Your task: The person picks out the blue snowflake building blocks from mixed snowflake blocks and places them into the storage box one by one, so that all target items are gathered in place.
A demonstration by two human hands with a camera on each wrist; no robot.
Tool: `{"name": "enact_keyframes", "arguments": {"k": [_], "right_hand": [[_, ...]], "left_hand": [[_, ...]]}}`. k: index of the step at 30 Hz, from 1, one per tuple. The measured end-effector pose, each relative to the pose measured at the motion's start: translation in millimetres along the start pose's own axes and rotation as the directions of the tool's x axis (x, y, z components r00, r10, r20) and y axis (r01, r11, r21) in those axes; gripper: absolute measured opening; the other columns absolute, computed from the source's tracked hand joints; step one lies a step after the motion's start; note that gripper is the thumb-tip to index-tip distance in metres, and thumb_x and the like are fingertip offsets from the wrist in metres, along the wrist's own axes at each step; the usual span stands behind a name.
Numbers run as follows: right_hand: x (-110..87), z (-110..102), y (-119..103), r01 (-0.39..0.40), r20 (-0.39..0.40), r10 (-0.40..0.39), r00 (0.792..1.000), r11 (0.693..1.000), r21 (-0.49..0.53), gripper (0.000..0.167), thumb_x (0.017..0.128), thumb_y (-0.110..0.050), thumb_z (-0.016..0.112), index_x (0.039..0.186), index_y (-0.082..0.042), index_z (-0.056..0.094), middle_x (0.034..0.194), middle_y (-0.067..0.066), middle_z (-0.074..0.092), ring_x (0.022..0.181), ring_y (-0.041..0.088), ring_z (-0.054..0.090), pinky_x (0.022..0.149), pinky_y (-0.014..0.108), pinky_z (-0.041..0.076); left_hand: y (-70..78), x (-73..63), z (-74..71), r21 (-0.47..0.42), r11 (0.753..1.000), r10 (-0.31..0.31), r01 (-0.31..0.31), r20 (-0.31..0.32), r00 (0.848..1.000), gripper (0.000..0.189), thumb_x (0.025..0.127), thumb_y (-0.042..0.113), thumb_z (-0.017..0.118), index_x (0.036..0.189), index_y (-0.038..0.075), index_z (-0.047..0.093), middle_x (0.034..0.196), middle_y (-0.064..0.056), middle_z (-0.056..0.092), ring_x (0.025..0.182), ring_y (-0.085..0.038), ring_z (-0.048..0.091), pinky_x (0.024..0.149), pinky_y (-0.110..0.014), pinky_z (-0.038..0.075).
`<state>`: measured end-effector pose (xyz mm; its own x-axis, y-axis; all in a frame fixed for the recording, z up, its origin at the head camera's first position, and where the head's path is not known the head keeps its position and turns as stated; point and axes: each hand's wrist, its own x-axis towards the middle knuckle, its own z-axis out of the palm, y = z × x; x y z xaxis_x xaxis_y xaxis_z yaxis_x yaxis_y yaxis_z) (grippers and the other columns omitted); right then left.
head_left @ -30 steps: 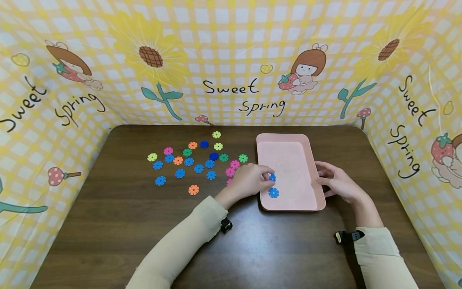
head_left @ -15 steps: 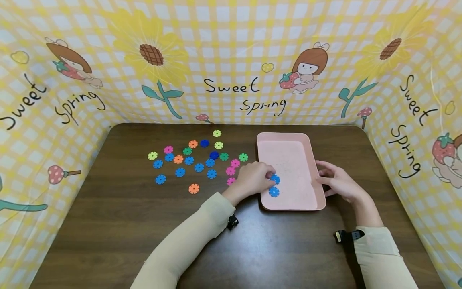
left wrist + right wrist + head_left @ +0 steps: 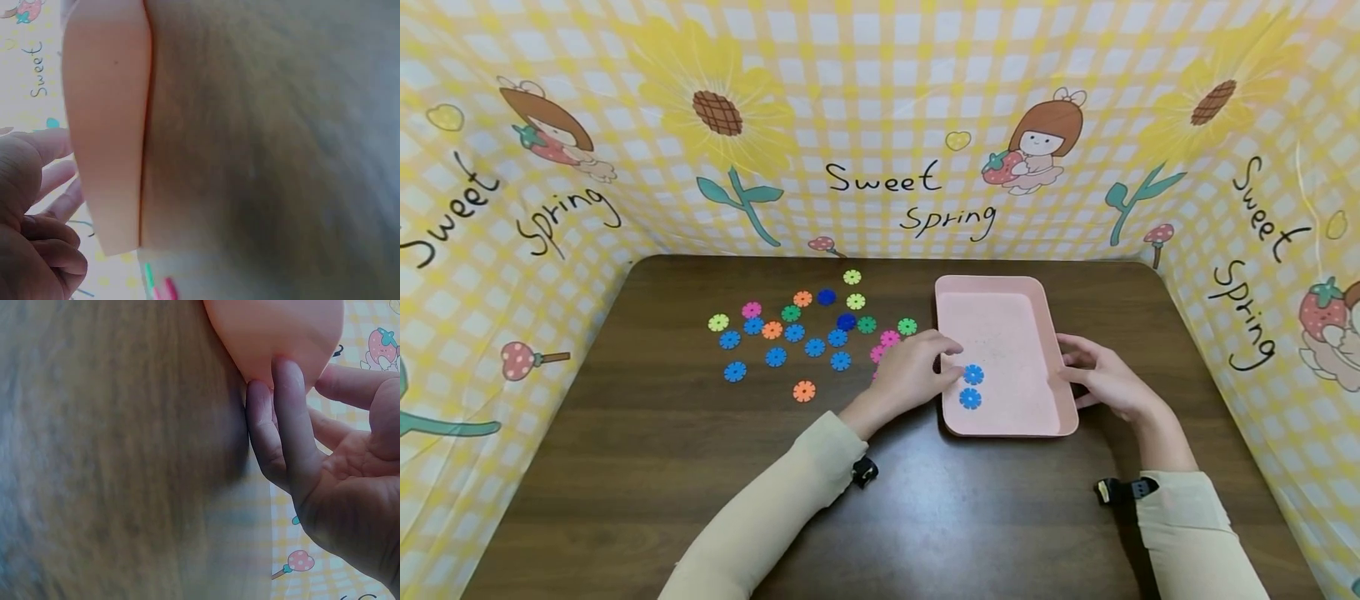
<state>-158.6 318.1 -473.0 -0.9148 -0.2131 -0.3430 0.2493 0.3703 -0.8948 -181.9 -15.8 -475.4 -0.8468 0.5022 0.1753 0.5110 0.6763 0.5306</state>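
Observation:
In the head view, two blue notched plastic discs [image 3: 973, 374] lie one behind the other near the left side of a shallow pink tray [image 3: 1011, 333]. My left hand [image 3: 913, 367] reaches over the tray's left rim, thumb and forefinger apart beside the farther disc, with nothing between them. Its other fingers curl loosely under the palm in the left wrist view. On the opposite side, my right hand [image 3: 1105, 379] touches the tray with its fingertips. Seen from the right wrist, those fingers [image 3: 290, 412] are fairly straight against the tray's outer wall.
Several more notched discs in blue, orange, green, pink and yellow-green lie scattered left of the tray, such as an orange disc [image 3: 803, 391] nearest the front. My left hand partly covers the pink ones. Patterned cloth [image 3: 880, 125] walls the brown table [image 3: 700, 500] on three sides.
My left hand has let go of a blue disc, which now lies flat in the tray behind the other one. The hand has drawn back a little leftward; the right hand stays put.

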Motion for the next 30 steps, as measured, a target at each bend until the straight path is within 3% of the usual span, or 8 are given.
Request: {"name": "enact_keyframes", "arguments": {"k": [6,13,18,25,30], "right_hand": [[-0.8,0,0,0.000,-0.005,0.000,1.000,1.000,0.007,0.074,0.101,-0.008,0.064,0.164,-0.005,0.025,0.135,0.034,0.045,0.095,0.025,0.067,0.068,0.049,0.061],[-0.3,1,0,0.008,0.008,-0.008,1.000,1.000,0.023,0.074,0.101,-0.007,0.064,0.164,-0.004,0.024,0.136,0.034,0.045,0.096,0.026,0.066,0.068,0.049,0.061],[-0.1,2,-1,0.002,0.009,-0.003,1.000,1.000,0.023,0.075,0.102,-0.007,0.063,0.164,-0.005,0.023,0.138,0.034,0.044,0.097,0.026,0.066,0.068,0.049,0.061],[0.1,2,-2,0.005,0.014,-0.005,1.000,1.000,0.018,0.075,0.101,-0.007,0.063,0.164,-0.004,0.023,0.137,0.034,0.044,0.097,0.025,0.066,0.068,0.048,0.062],[0.4,1,-2,0.004,0.009,-0.004,1.000,1.000,0.016,0.074,0.101,-0.008,0.064,0.163,-0.003,0.024,0.134,0.033,0.045,0.094,0.022,0.067,0.068,0.049,0.061]], "left_hand": [[-4.4,-14.1,-17.9,0.010,1.000,-0.016,0.017,-0.052,0.998,0.032,0.096,0.039,0.075,0.122,0.020,0.077,0.109,0.006,0.072,0.075,-0.007,0.061,0.052,-0.026,0.046],[-16.5,-30.3,-38.8,0.042,0.996,-0.072,0.077,-0.097,0.993,0.031,0.094,0.038,0.078,0.121,0.021,0.078,0.115,0.005,0.073,0.075,-0.011,0.067,0.047,-0.026,0.045],[-35.6,-43.4,-49.3,0.062,0.988,-0.135,0.144,-0.126,0.983,0.032,0.092,0.036,0.081,0.120,0.019,0.078,0.109,0.002,0.074,0.069,-0.013,0.058,0.046,-0.029,0.043],[-67.6,-65.8,-62.2,0.078,0.961,-0.255,0.264,-0.116,0.960,0.034,0.092,0.037,0.081,0.121,0.020,0.078,0.117,0.000,0.073,0.078,-0.018,0.066,0.046,-0.032,0.046],[-86.8,-77.0,-68.7,0.108,0.934,-0.331,0.342,-0.106,0.938,0.038,0.090,0.040,0.082,0.121,0.018,0.078,0.112,-0.003,0.073,0.084,-0.022,0.068,0.058,-0.040,0.054]]}}
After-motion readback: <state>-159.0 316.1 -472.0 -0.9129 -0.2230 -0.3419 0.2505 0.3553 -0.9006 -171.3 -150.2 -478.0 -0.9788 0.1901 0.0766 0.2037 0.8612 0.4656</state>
